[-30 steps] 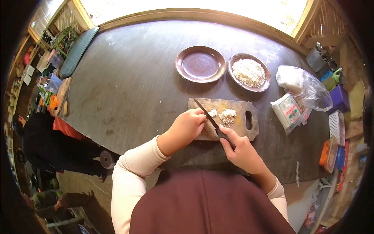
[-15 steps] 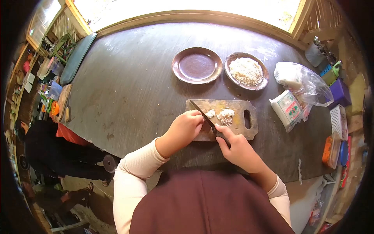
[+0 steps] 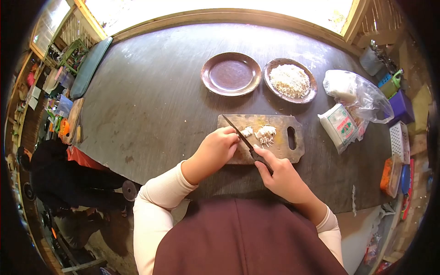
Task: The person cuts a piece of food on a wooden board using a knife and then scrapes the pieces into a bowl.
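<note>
A wooden cutting board (image 3: 294, 123) with an oval handle hole lies on the dark table. My right hand (image 3: 283, 178) is closed round the handle of a knife (image 3: 238, 133), whose dark blade slants up to the left over the board. My left hand (image 3: 214, 150) is closed at the board's left part, beside the blade; what its fingers hold is hidden. Right of the blade lie a small white piece (image 3: 247, 131) and a larger pile of chopped white bits (image 3: 266, 135).
Beyond the board stand an empty brown plate (image 3: 230, 74) and a plate of white shreds (image 3: 289, 80). To the right are a white packet (image 3: 339, 126), a clear plastic bag (image 3: 366, 98) and a purple box (image 3: 401, 107). A person in black (image 3: 68, 174) is at the left.
The view has shifted slightly. Both hands and the knife keep nearly the same pose over the board. The person at the left has moved their lower body a little.
</note>
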`<state>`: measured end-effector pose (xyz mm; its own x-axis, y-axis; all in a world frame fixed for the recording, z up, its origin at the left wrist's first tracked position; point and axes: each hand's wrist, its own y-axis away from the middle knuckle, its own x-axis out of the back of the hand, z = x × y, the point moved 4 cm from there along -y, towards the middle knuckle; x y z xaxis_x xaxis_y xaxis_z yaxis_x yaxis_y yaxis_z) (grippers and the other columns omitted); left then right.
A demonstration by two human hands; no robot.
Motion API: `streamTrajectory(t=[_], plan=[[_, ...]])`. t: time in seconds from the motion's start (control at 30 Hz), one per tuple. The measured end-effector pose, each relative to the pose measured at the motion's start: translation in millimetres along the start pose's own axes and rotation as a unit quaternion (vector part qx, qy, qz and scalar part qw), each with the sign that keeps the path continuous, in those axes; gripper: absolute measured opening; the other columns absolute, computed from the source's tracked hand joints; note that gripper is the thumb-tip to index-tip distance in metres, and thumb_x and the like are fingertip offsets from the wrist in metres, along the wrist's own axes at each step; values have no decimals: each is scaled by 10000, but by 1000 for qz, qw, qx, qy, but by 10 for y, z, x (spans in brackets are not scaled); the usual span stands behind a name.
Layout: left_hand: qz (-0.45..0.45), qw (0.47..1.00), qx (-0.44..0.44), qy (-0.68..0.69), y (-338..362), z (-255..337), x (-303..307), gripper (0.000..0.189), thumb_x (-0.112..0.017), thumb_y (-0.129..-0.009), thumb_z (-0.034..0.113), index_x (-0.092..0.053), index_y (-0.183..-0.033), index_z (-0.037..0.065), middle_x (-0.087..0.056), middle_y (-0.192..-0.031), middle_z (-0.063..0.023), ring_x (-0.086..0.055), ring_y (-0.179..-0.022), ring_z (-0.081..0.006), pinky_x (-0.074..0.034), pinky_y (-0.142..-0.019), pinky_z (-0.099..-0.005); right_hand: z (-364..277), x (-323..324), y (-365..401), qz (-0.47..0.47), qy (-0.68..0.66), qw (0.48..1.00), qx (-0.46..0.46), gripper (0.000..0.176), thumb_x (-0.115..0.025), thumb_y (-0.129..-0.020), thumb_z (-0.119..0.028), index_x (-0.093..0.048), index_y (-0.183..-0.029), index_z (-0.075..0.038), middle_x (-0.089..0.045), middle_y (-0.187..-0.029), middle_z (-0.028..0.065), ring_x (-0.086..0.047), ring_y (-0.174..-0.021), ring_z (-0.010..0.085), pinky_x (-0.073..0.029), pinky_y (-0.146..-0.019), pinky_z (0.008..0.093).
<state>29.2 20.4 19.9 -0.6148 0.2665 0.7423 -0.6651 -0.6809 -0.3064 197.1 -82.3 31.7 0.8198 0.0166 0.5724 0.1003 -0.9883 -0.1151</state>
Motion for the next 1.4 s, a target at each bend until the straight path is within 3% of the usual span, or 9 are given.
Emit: streamTrajectory(t=[0.17,0.23,0.37,0.43,0.53,0.77,0.83,1.4], plan=[[-1,1000,-8,-1,-9,6,9,89,-669,-812,35,-685,-891,-3,-674,-954,-135,-659,-880,-351,-543,-784,-401,-37,18,-10,-21,-1,999,-36,337,-633,-929,-103,-574,-1256,-50,-633,-680,246,-647,-632,426,-497,-577,484],[-5,1000,-8,-4,-13,-4,7,89,-669,-813,36,-682,-891,-4,-672,-946,-137,-657,-874,-354,-542,-778,-404,-8,-13,-10,-6,5,1000,-27,378,-643,-919,-61,-576,-1290,-45,-582,-637,221,-585,-531,351,-450,-550,385],[0,1000,-5,-15,-14,49,23,91,-668,-815,38,-671,-893,-9,-663,-931,-144,-654,-853,-361,-541,-759,-409,35,-67,-54,-5,44,999,-19,380,-643,-915,-73,-576,-1289,-57,-587,-626,224,-594,-540,382,-455,-543,420],[-8,1000,-3,-12,-18,31,11,94,-668,-816,39,-667,-896,-12,-661,-934,-147,-653,-849,-364,-540,-758,-410,44,-88,-72,-22,104,994,-22,366,-626,-928,-180,-573,-1281,-99,-639,-659,226,-655,-616,410,-512,-576,504],[-17,1000,0,-15,-26,2,2,94,-665,-819,41,-664,-892,-19,-657,-941,-154,-652,-845,-368,-539,-757,-410,57,-88,-61,-3,91,996,-7,372,-627,-931,-188,-572,-1288,-102,-637,-652,221,-652,-615,410,-509,-579,512],[-26,1000,-9,-6,-8,31,15,91,-657,-818,42,-667,-863,-36,-657,-951,-166,-655,-854,-365,-540,-774,-402,53,-67,-20,9,63,998,10,361,-626,-935,-169,-577,-1282,-83,-633,-654,227,-647,-618,413,-504,-581,498],[-25,1000,-10,-3,-5,26,21,96,-656,-816,42,-671,-872,-35,-661,-961,-165,-656,-862,-364,-541,-780,-401,64,-65,-5,8,42,999,14,396,-640,-927,-83,-552,-1311,-48,-625,-706,247,-630,-623,411,-472,-579,456],[-23,1000,3,-11,2,-10,2,119,-659,-828,53,-693,-912,-25,-680,-967,-157,-663,-874,-361,-544,-792,-407,-31,-33,6,1,25,1000,-3,365,-640,-926,-64,-565,-1282,-32,-607,-675,243,-612,-595,411,-466,-572,433]])
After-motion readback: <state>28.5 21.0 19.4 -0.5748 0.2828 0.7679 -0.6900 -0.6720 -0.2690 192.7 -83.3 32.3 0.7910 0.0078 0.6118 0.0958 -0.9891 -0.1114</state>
